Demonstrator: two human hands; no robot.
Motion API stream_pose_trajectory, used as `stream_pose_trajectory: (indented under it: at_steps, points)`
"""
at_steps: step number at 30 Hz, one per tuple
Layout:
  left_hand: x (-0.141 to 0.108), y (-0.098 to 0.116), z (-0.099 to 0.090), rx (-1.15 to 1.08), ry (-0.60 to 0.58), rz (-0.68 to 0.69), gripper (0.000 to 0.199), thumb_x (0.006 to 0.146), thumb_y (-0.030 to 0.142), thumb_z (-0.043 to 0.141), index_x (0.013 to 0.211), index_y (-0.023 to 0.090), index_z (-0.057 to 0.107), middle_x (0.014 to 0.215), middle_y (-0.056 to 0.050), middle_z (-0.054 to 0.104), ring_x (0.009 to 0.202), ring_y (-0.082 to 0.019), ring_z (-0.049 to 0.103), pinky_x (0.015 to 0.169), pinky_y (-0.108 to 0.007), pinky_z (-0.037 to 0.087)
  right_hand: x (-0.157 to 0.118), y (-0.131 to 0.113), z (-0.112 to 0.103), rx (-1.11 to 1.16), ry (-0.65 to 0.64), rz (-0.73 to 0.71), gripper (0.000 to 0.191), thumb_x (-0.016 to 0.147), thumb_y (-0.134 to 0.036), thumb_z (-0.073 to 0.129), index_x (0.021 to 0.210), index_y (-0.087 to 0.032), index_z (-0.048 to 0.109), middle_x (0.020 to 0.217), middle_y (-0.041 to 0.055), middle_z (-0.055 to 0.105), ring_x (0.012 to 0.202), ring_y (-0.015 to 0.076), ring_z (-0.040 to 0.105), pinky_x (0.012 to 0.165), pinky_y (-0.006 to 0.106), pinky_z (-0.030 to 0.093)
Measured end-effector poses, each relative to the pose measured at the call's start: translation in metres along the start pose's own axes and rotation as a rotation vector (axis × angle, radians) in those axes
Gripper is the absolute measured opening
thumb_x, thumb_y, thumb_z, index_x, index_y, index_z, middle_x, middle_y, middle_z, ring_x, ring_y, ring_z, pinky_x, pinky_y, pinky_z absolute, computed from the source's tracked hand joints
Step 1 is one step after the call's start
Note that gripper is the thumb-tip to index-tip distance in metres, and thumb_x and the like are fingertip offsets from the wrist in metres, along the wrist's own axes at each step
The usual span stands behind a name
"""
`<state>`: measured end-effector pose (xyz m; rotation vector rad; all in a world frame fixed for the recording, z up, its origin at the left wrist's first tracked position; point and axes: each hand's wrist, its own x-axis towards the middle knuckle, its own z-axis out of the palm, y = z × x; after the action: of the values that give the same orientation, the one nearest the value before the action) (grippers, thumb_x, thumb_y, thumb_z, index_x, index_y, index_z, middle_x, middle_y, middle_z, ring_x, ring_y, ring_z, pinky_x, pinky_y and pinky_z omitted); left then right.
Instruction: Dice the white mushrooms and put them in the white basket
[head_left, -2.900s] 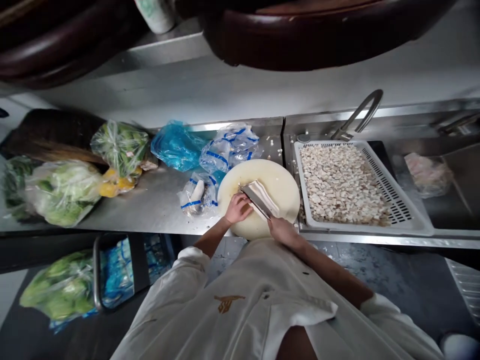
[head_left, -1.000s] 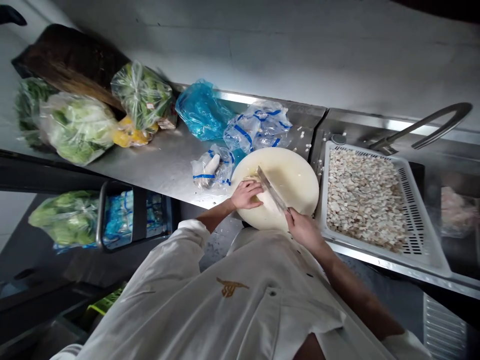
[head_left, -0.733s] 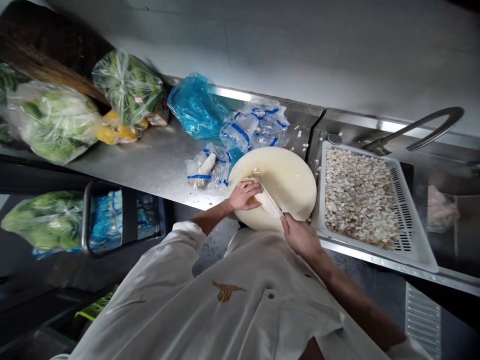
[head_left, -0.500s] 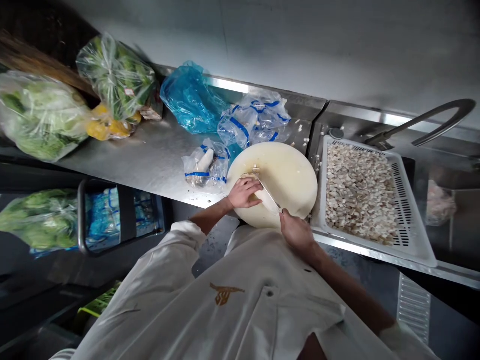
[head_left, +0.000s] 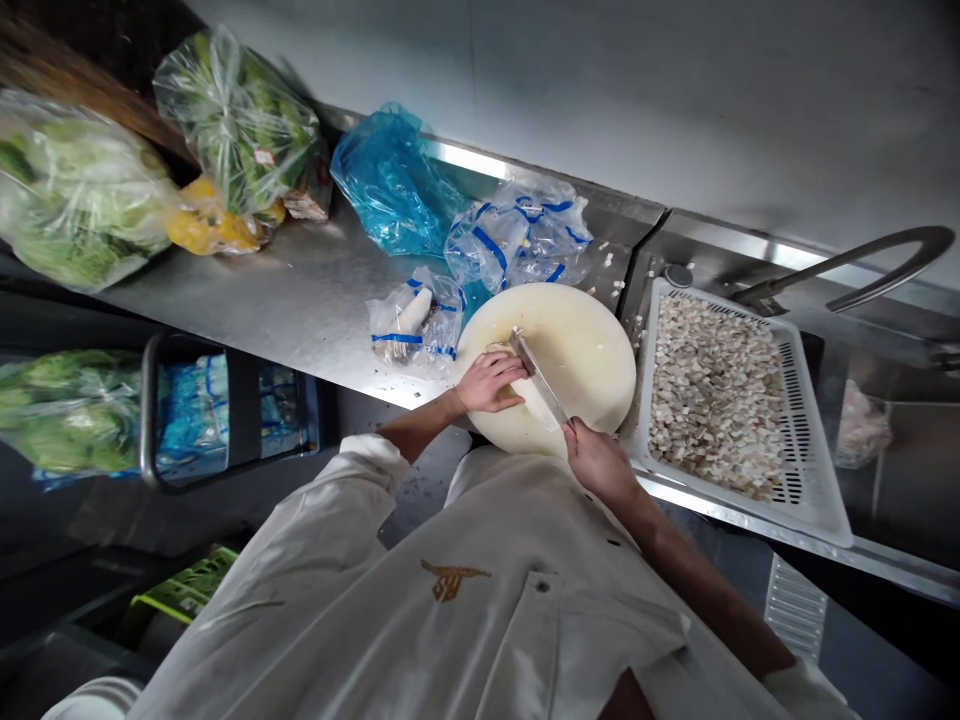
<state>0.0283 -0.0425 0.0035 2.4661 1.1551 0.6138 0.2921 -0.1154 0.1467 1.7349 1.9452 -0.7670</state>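
On the round cream cutting board (head_left: 589,350), my left hand (head_left: 491,381) presses down with bent fingers on a pale, long mushroom (head_left: 541,410), which it partly covers. My right hand (head_left: 600,460) is closed around the handle of a kitchen knife (head_left: 541,382). The blade lies slantwise across the board, right beside my left fingertips and over the mushroom. Small cut bits rest near the knife's tip. Left of the board, a clear bag (head_left: 397,340) with blue stripes holds a thick white-stemmed mushroom (head_left: 415,310).
A white perforated basket (head_left: 814,480) full of diced pale pieces (head_left: 716,395) stands at the right, by a curved faucet (head_left: 885,270). Crumpled clear bags (head_left: 517,235) and a blue bag (head_left: 397,185) lie behind the board. Bagged greens (head_left: 82,200) sit far left.
The knife's blade has shifted slightly away from me and turned, showing more of its flat. Both hands keep their holds. My view has tilted a little.
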Motion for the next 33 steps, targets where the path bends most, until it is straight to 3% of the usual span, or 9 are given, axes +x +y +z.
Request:
stream_pose_trajectory:
  at_steps: [5, 10, 14, 20, 24, 27, 33]
  points:
    - [-0.001, -0.003, 0.003, -0.007, 0.015, 0.014, 0.059, 0.094, 0.067, 0.067, 0.137, 0.026, 0.070, 0.145, -0.012, 0.065, 0.139, -0.035, 0.051, 0.114, -0.051, 0.041, 0.028, -0.010, 0.003, 0.012, -0.024, 0.022, 0.044, 0.115, -0.043, 0.029, 0.128, -0.020, 0.064, 0.108, 0.0146, 0.078, 0.098, 0.0262, 0.074, 0.080, 0.030, 0.042]
    - [-0.001, -0.001, -0.001, 0.006, 0.046, 0.032, 0.053, 0.097, 0.065, 0.063, 0.130, 0.025, 0.072, 0.139, -0.013, 0.066, 0.136, -0.034, 0.054, 0.111, -0.050, 0.044, 0.003, -0.003, -0.014, -0.007, 0.075, 0.001, 0.046, 0.115, -0.045, 0.028, 0.123, -0.022, 0.067, 0.102, 0.0118, 0.079, 0.092, 0.0248, 0.074, 0.077, 0.029, 0.040]
    - [-0.003, -0.003, 0.001, -0.015, 0.041, 0.015, 0.055, 0.097, 0.067, 0.062, 0.132, 0.025, 0.071, 0.138, -0.014, 0.065, 0.136, -0.035, 0.054, 0.110, -0.051, 0.045, -0.012, -0.004, -0.010, -0.016, 0.054, -0.006, 0.046, 0.115, -0.047, 0.028, 0.123, -0.023, 0.067, 0.100, 0.0107, 0.079, 0.089, 0.0239, 0.073, 0.076, 0.029, 0.040]
    - [0.000, -0.007, 0.003, -0.050, 0.042, 0.017, 0.056, 0.097, 0.066, 0.064, 0.135, 0.026, 0.070, 0.142, -0.014, 0.064, 0.140, -0.035, 0.052, 0.115, -0.053, 0.044, 0.026, -0.013, 0.013, 0.029, -0.016, 0.040, 0.045, 0.115, -0.044, 0.031, 0.129, -0.019, 0.066, 0.109, 0.0142, 0.078, 0.099, 0.0243, 0.073, 0.081, 0.029, 0.042]
    - [0.002, -0.012, -0.006, -0.052, 0.023, 0.066, 0.049, 0.100, 0.058, 0.063, 0.139, 0.029, 0.069, 0.146, -0.012, 0.062, 0.142, -0.033, 0.051, 0.120, -0.053, 0.042, 0.042, 0.000, 0.010, 0.121, -0.007, -0.073, 0.043, 0.115, -0.040, 0.033, 0.121, -0.018, 0.069, 0.114, 0.0123, 0.079, 0.107, 0.0226, 0.072, 0.084, 0.026, 0.042]
    - [0.001, -0.015, -0.010, -0.023, 0.045, 0.062, 0.043, 0.100, 0.055, 0.064, 0.135, 0.032, 0.072, 0.145, -0.009, 0.063, 0.142, -0.033, 0.050, 0.121, -0.054, 0.042, 0.035, 0.009, 0.013, 0.121, 0.033, -0.080, 0.045, 0.115, -0.041, 0.032, 0.119, -0.018, 0.071, 0.115, 0.0122, 0.079, 0.108, 0.0228, 0.071, 0.084, 0.026, 0.042]
    - [-0.003, -0.018, -0.006, -0.037, 0.085, 0.044, 0.042, 0.101, 0.055, 0.061, 0.130, 0.027, 0.073, 0.140, -0.011, 0.066, 0.140, -0.032, 0.051, 0.121, -0.054, 0.043, 0.009, 0.011, 0.025, 0.021, 0.006, 0.020, 0.042, 0.115, -0.041, 0.034, 0.121, -0.019, 0.069, 0.110, 0.0125, 0.079, 0.101, 0.0233, 0.073, 0.083, 0.027, 0.041]
